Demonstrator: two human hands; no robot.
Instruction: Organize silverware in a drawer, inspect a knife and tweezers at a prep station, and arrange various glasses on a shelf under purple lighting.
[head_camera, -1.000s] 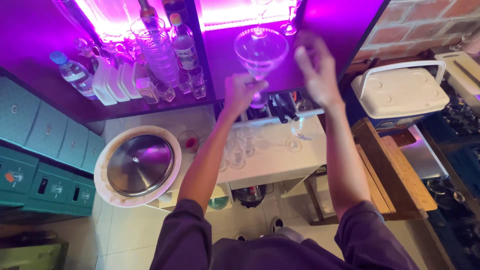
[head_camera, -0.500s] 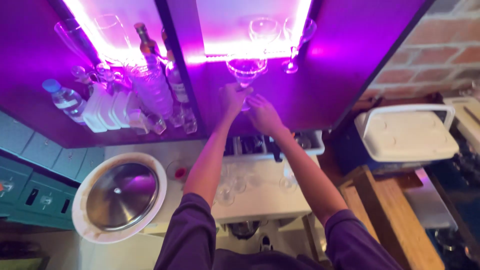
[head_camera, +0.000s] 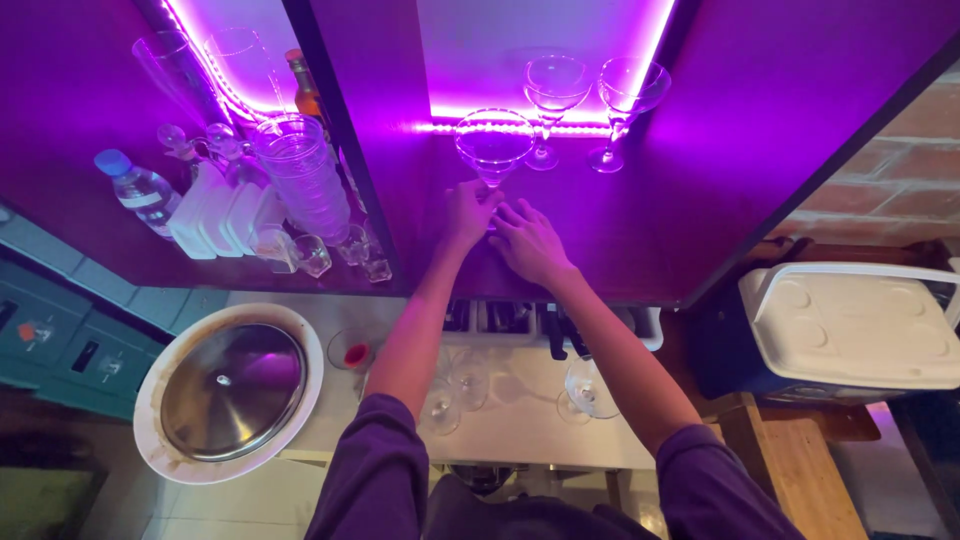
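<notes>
- Since half a second ago, both hands have come down from the bowl of the wide martini glass to its base; the glass now stands on the purple-lit shelf, in front of two other stemmed glasses.
- The white cooler sits low at the right, and the round metal lid at lower left.
- The left hand has its fingers curled together at the glass's foot; whether they pinch the stem or only touch it, I cannot tell.
- The right hand lies flat just beside it, fingers pressed together toward the stem.
- Risk, as I judge it: the wide bowl stands near the glasses behind, so a nudge on letting go could knock them together or tip it.
- The foot of the glass is hidden behind the fingers; the strong purple light washes out the real colours.
- More glasses stand on the counter below, partly hidden by the arms.
</notes>
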